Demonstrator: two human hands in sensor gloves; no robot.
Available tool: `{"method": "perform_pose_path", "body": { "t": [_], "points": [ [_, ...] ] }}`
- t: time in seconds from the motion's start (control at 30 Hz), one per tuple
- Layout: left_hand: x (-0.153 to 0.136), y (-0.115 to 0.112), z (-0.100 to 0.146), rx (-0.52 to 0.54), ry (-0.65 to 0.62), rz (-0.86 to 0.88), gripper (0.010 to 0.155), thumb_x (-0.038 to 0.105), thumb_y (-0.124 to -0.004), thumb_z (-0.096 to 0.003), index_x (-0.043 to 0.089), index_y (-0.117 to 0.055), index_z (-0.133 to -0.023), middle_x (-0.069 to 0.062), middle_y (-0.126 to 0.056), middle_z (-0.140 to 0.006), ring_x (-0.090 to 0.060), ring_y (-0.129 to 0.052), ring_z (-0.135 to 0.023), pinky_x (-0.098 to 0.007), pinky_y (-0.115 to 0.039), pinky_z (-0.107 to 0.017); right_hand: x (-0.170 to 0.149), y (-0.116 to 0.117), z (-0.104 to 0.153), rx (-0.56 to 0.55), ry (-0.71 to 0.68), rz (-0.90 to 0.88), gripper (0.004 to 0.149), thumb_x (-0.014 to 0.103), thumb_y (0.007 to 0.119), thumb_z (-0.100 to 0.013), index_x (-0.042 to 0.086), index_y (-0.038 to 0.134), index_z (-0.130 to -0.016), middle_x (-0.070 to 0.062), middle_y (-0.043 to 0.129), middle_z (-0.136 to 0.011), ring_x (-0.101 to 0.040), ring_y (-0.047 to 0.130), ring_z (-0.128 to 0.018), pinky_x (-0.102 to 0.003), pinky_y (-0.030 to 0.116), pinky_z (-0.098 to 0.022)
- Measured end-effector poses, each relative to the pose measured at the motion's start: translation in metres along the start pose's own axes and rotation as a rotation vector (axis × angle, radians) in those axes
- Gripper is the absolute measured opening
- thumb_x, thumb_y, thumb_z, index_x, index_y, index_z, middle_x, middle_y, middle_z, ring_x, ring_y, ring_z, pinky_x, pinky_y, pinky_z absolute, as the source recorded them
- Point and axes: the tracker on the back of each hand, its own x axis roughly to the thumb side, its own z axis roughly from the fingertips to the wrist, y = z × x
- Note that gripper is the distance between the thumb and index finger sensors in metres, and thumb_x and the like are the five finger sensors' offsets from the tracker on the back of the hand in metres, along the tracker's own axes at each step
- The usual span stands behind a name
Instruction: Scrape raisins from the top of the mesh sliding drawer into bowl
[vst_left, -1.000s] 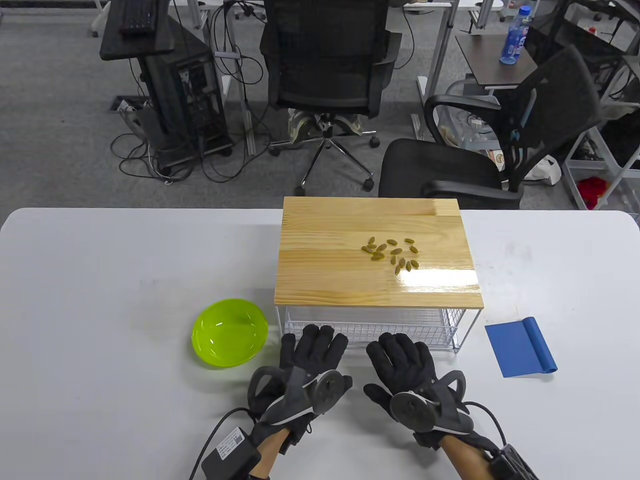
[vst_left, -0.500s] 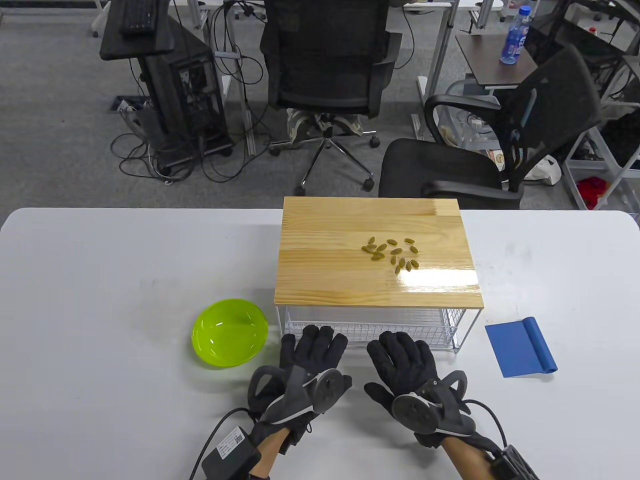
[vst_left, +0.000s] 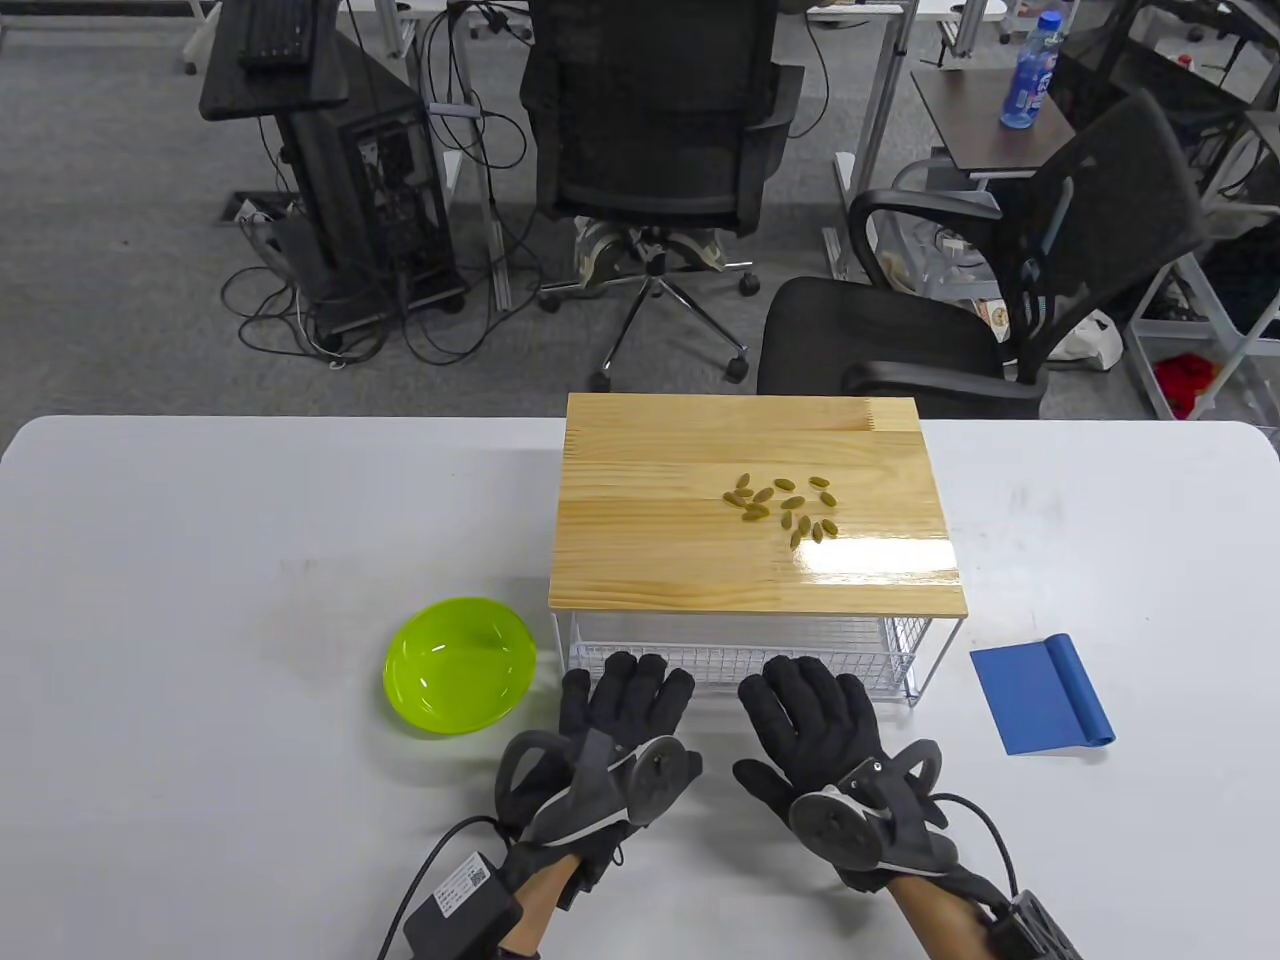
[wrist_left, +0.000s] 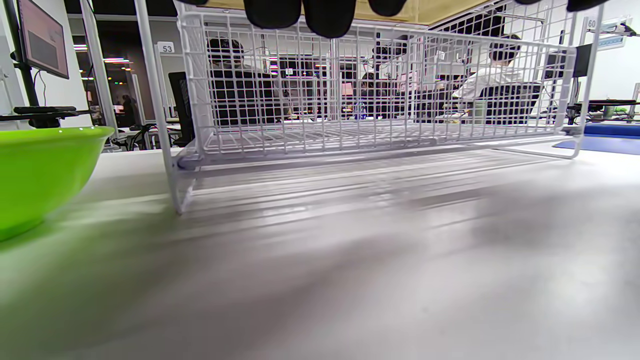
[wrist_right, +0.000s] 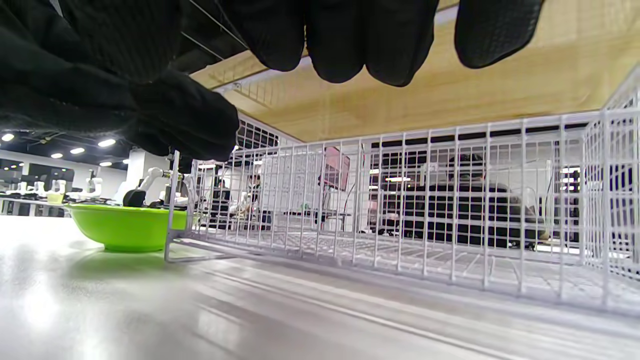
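Several greenish raisins (vst_left: 785, 505) lie in a loose cluster on the wooden top (vst_left: 660, 520) of the white mesh sliding drawer (vst_left: 750, 655). An empty lime-green bowl (vst_left: 458, 665) sits on the table left of the drawer; it shows too in the left wrist view (wrist_left: 35, 170) and the right wrist view (wrist_right: 122, 225). A blue scraper (vst_left: 1040, 695) lies right of the drawer. My left hand (vst_left: 625, 695) and right hand (vst_left: 810, 705) lie flat on the table in front of the drawer, fingers straight, holding nothing. The drawer's mesh front (wrist_left: 350, 95) (wrist_right: 450, 200) fills both wrist views.
The white table (vst_left: 200, 560) stretches wide to the left. Beyond its far edge stand black office chairs (vst_left: 650, 130), a computer cart (vst_left: 330, 160) with cables, and a water bottle (vst_left: 1030, 70) on a side table.
My right hand has crept slightly to the right and toward the near edge. The left hand, raisins, bowl and scraper have not moved.
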Motion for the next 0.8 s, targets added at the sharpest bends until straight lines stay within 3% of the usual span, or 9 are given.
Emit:
{"method": "perform_pose_path", "body": {
  "t": [0.33, 0.6, 0.8],
  "points": [
    [0.001, -0.001, -0.001, -0.014, -0.003, 0.0, 0.076, 0.067, -0.056, -0.049, 0.037, -0.04, -0.117, -0.002, -0.051, -0.126, -0.038, -0.055, -0.118, -0.062, -0.046, -0.084, -0.013, -0.034, 0.001, -0.178, 0.034, 0.054, 0.074, 0.052, 0.065, -0.055, 0.011, 0.042, -0.112, -0.024, 0.041, -0.115, -0.056, 0.051, -0.104, -0.075, 0.047, -0.066],
    [0.0, 0.002, 0.0, -0.01, 0.005, 0.008, 0.076, 0.067, -0.056, -0.0492, 0.037, -0.04, -0.117, -0.002, -0.051, -0.126, -0.038, -0.055, -0.118, -0.062, -0.047, -0.084, -0.066, -0.084, 0.008, -0.342, 0.294, 0.08, 0.077, 0.051, 0.066, -0.056, 0.01, 0.036, -0.114, -0.026, 0.035, -0.116, -0.058, 0.046, -0.105, -0.075, 0.046, -0.066],
    [0.0, 0.0, -0.002, -0.025, 0.004, 0.002, 0.076, 0.067, -0.056, -0.0492, 0.037, -0.04, -0.117, -0.002, -0.051, -0.126, -0.037, -0.056, -0.118, -0.062, -0.046, -0.084, -0.131, -0.101, 0.017, -0.318, 0.576, 0.076, 0.079, 0.05, 0.067, -0.056, 0.01, 0.033, -0.114, -0.027, 0.031, -0.116, -0.06, 0.044, -0.105, -0.075, 0.046, -0.067]
  ]
}}
